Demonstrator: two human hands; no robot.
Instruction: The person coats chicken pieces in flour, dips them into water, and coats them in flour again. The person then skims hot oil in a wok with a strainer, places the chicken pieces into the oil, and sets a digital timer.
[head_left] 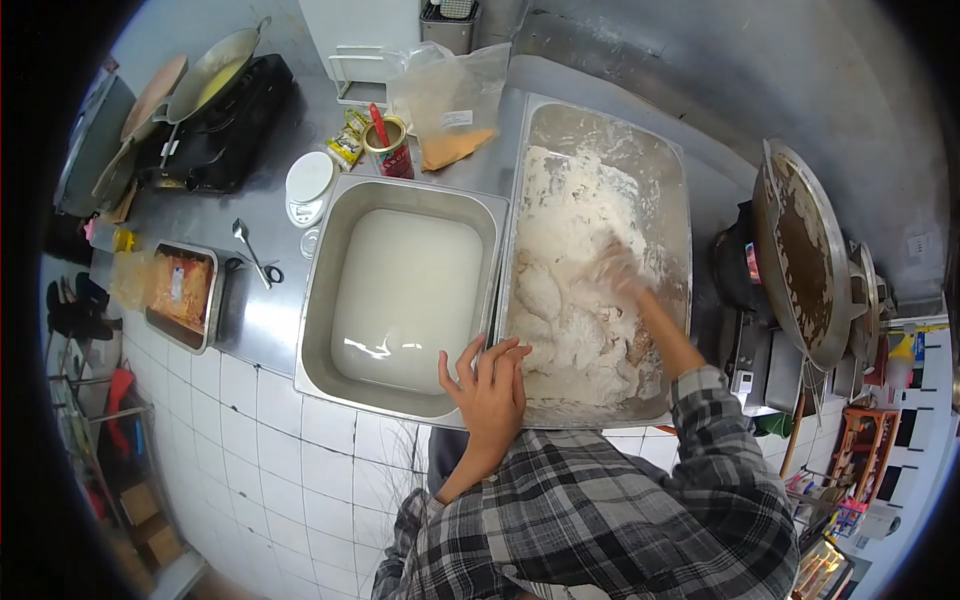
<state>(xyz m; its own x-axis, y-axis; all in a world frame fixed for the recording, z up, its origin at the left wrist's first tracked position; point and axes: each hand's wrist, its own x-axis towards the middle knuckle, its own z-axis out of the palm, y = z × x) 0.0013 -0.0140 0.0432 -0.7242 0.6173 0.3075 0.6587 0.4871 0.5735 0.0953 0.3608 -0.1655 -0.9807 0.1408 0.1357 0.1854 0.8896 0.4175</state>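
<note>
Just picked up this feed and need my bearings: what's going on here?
The person's right hand is in the white flour in the right-hand metal tray, among coated lumps; blur hides whether it grips anything. The left hand, fingers spread, is at the near rims, beside the metal pan of cloudy liquid.

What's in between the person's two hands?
Between the left hand and the blurry right hand are the tray's edge and lumps covered in white powder. The head view shows it.
</note>
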